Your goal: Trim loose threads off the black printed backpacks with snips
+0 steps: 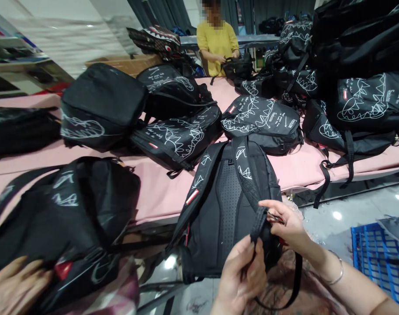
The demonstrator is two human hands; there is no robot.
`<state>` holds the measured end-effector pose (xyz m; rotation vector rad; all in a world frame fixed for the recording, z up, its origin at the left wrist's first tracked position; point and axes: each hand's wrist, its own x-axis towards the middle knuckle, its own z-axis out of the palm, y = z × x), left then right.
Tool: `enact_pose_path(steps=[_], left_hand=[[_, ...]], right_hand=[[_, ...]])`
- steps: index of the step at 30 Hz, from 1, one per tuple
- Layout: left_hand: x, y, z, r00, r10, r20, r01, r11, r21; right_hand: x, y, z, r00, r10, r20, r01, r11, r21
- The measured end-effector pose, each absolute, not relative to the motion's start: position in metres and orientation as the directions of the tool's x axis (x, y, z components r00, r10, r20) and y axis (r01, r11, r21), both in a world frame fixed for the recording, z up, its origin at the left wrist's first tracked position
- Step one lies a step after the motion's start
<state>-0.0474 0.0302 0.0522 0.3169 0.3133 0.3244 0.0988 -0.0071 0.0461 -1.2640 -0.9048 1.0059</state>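
A black backpack [230, 210] stands back side up against the table edge in front of me, its padded shoulder straps marked with white scribbles. My left hand [243, 273] pinches the lower part of the right shoulder strap [258, 223], and loose black webbing hangs below it. Beside it, my right hand [293, 223] is closed around a small metal tool [275, 217], which looks like thread snips with some red on it. The tool is at the strap, mostly hidden by my fingers.
Several scribble-printed black backpacks [261, 122] lie on the pink-covered table [294, 170]. At left, another person's hand [19, 284] rests on a black backpack [97, 197]. A person in yellow [217, 43] handles a bag behind the table. A blue crate [376, 258] stands at right.
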Motion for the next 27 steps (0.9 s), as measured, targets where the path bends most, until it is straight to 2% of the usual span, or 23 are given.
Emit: enact_pose_path(steps=[1, 3, 6, 8, 11, 13, 15, 17, 19, 21, 27], left_hand=[[-0.046, 0.029, 0.051, 0.917, 0.315, -0.246, -0.224, 0.915, 0.336], [-0.043, 0.025, 0.049, 0.874, 0.368, -0.318, -0.215, 0.879, 0.425], [-0.039, 0.023, 0.05, 0.593, 0.688, -0.418, -0.222, 0.639, 0.737], [-0.04, 0.024, 0.05, 0.42, 0.806, -0.417, -0.119, 0.505, 0.855], [-0.044, 0.029, 0.049, 0.354, 0.796, -0.491, -0.096, 0.553, 0.828], [-0.046, 0.032, 0.05, 0.35, 0.759, -0.549, -0.164, 0.627, 0.762], [-0.046, 0.034, 0.053, 0.34, 0.739, -0.582, -0.207, 0.662, 0.72], [-0.046, 0.035, 0.057, 0.341, 0.73, -0.592, -0.227, 0.675, 0.702], [-0.045, 0.036, 0.059, 0.347, 0.729, -0.59, -0.245, 0.678, 0.693], [-0.044, 0.036, 0.06, 0.356, 0.726, -0.588, -0.253, 0.681, 0.688], [-0.042, 0.035, 0.059, 0.37, 0.713, -0.596, -0.244, 0.693, 0.678]], right_hand=[[0.099, -0.004, 0.047, 0.28, 0.959, -0.046, -0.153, -0.002, -0.988], [0.098, 0.003, 0.05, 0.276, 0.955, -0.108, -0.212, -0.05, -0.976], [0.097, 0.009, 0.051, 0.312, 0.935, -0.169, -0.232, -0.097, -0.968], [0.096, 0.01, 0.05, 0.284, 0.939, -0.195, -0.21, -0.138, -0.968], [0.097, 0.007, 0.048, 0.367, 0.92, -0.14, -0.028, -0.139, -0.99], [0.1, 0.003, 0.047, 0.468, 0.881, 0.067, 0.259, -0.064, -0.964], [0.106, -0.003, 0.045, 0.426, 0.834, 0.352, 0.562, 0.061, -0.825], [0.114, -0.008, 0.041, 0.268, 0.797, 0.541, 0.753, 0.178, -0.634], [0.121, -0.012, 0.038, 0.132, 0.789, 0.601, 0.837, 0.236, -0.493], [0.125, -0.015, 0.037, 0.064, 0.801, 0.595, 0.869, 0.249, -0.428], [0.128, -0.016, 0.039, 0.002, 0.838, 0.546, 0.841, 0.294, -0.455]])
